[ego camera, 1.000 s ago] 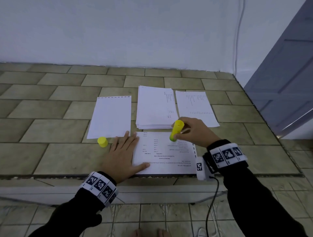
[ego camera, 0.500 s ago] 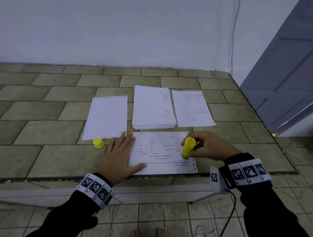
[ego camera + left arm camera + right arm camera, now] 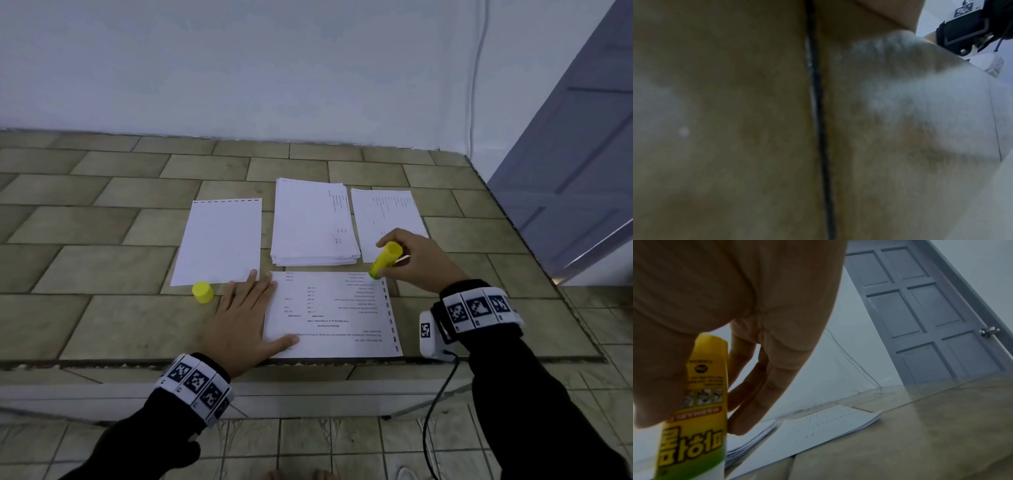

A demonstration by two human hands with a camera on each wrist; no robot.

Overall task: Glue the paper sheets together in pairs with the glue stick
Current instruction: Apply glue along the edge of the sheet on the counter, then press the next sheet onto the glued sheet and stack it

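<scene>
A printed sheet [image 3: 337,315] lies near the front edge of the tiled table [image 3: 102,267]. My left hand [image 3: 245,318] lies flat with straight fingers on the sheet's left edge and on the tile. My right hand [image 3: 416,262] grips the yellow glue stick [image 3: 385,259], tilted, with its tip on the sheet's far right corner. In the right wrist view the glue stick [image 3: 698,402] sits between thumb and fingers. The yellow cap [image 3: 202,292] stands on the table left of my left hand. The left wrist view shows only blurred tile up close.
Behind the printed sheet lie a blank sheet [image 3: 219,240] at the left, a paper stack [image 3: 313,222] in the middle and a single printed sheet [image 3: 385,216] at the right. A wall runs behind the table. A grey door [image 3: 565,154] stands at the right.
My right hand has moved the glue stick from the sheet's near right part up to its far right corner. The left hand has stayed flat on the sheet.
</scene>
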